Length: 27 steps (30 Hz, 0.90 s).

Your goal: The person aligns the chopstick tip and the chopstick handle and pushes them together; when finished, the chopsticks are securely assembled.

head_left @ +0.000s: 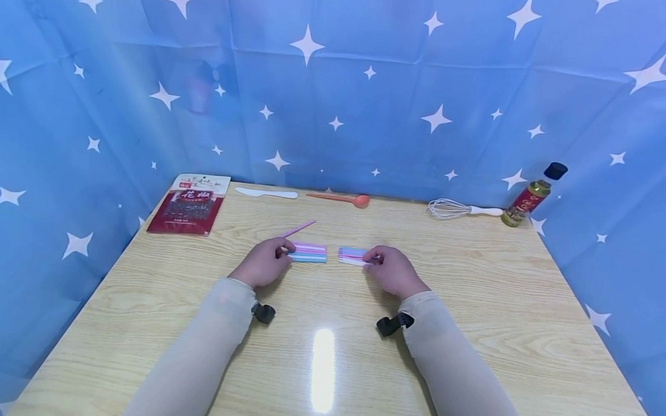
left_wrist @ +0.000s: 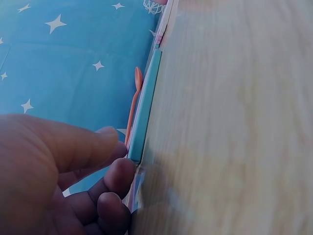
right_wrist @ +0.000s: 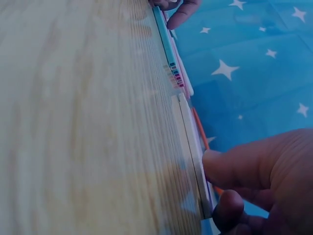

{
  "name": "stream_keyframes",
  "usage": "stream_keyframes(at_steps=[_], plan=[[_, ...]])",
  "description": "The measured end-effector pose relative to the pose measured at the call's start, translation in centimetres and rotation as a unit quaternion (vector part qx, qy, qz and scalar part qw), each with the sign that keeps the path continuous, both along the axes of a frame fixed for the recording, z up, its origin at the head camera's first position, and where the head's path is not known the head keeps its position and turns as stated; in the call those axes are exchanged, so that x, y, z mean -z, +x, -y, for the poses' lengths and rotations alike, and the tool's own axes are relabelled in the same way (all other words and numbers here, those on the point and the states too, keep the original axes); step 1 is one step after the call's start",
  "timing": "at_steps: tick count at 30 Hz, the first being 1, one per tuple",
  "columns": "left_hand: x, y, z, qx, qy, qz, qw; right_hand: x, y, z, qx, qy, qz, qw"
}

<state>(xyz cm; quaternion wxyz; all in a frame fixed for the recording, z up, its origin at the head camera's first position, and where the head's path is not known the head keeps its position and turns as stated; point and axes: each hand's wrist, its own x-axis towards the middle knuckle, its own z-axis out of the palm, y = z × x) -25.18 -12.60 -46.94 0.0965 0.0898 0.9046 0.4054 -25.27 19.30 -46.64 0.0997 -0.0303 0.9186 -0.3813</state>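
Wooden bench (head_left: 473,286) carries everything: at centre left the left hand (head_left: 262,262) pinches a pink stick (head_left: 298,229) beside one row of pastel sticks (head_left: 307,252); right of it the right hand (head_left: 392,271) pinches a second row (head_left: 352,254).

A makeshift recording booth — blue star-printed cloth (head_left: 337,79) walls off a light wooden surface (head_left: 472,311), with kitchen props lined along the back: whisk (head_left: 454,209), oil bottle (head_left: 532,195), spice packet (head_left: 189,204).
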Motion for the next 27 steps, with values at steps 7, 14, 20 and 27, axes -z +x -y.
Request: stream_keyframes(at_steps=[7,14,20,27], plan=[[-0.04,-0.08,0.0,-0.001,-0.002,-0.002,1.0,-0.19,0.05,0.07,0.02,0.023,0.004,1.0],[0.08,-0.16,0.08,0.002,-0.003,-0.002,1.0,-0.27,0.11,0.15,0.025,0.03,0.002,0.999],[0.13,-0.14,0.13,0.004,-0.001,0.001,1.0,-0.28,0.12,0.2,0.028,0.03,0.008,0.999],[0.16,-0.25,0.02,0.001,-0.013,0.003,0.9999,-0.24,0.08,0.19,0.024,0.033,0.002,0.999]])
